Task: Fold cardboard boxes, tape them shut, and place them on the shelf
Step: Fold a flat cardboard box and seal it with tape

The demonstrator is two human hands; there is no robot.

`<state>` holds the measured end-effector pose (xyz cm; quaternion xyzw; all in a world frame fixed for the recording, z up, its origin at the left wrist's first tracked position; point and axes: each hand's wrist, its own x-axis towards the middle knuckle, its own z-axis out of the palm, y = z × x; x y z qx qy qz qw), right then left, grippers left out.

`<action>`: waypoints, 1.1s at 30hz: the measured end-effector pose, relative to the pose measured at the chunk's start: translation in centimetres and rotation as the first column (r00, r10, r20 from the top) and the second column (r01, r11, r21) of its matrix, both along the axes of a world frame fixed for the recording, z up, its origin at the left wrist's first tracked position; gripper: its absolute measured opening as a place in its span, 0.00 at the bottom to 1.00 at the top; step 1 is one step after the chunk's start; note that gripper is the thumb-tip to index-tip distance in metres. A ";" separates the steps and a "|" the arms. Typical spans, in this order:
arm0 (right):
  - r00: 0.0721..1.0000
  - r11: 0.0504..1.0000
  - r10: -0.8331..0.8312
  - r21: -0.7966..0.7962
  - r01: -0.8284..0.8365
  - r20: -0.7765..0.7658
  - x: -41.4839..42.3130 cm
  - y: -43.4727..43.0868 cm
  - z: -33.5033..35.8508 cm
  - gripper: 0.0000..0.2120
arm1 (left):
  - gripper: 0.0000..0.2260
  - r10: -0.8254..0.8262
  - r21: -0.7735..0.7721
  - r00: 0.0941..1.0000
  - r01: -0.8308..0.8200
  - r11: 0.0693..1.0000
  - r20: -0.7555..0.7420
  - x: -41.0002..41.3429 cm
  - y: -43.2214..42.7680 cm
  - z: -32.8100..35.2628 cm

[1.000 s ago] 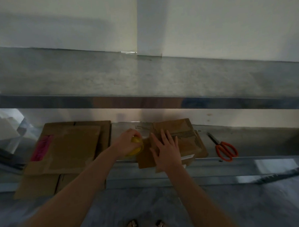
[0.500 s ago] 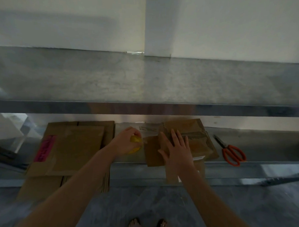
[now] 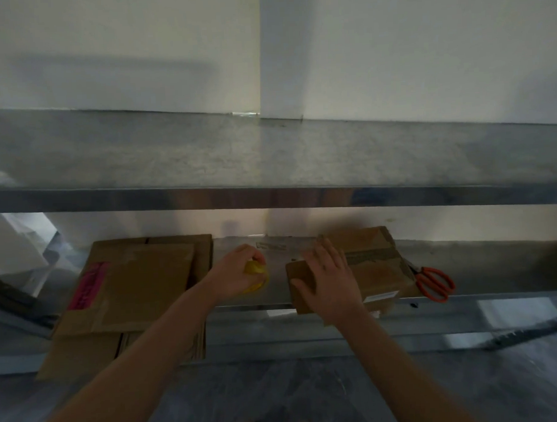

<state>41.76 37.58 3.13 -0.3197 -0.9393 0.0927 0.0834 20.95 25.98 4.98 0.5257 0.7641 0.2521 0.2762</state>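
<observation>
Pressing cardboard point(image 3: 375, 270), right hand point(image 3: 328, 279) spread; left hand point(image 3: 236, 270) grips yellow roll point(image 3: 257, 274)

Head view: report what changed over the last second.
The left hand, gripping the yellow tape roll, drew it leftward away from the cardboard box, opening a gap between them. The right hand stayed pressed flat on the box. The orange scissors and the flat cardboard stack did not move.

You face a pale cream wall point(image 3: 120, 58) with a square column point(image 3: 279, 51) standing out from it. A grey metal shelf point(image 3: 268, 154) runs left to right below, and a dim grey floor point(image 3: 279, 399) lies nearest you.
</observation>
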 end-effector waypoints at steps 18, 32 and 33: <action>0.947 0.945 -0.107 -0.328 0.001 -0.304 -5.5 -5.8 0.4 0.02 | 0.12 0.143 0.053 0.886 -0.133 0.990 -0.441 -0.1 -3.5 -2.1; 0.964 0.835 -0.247 -0.526 0.161 -0.098 -3.7 -2.3 -0.6 0.03 | 0.21 -0.049 0.085 0.979 0.067 0.994 -0.199 -2.6 -3.1 -5.5; 0.964 0.839 -0.246 -0.521 0.159 -0.102 -3.8 -2.5 -0.7 0.03 | 0.22 -0.023 0.078 0.966 0.044 0.996 -0.258 -2.8 -2.7 -5.5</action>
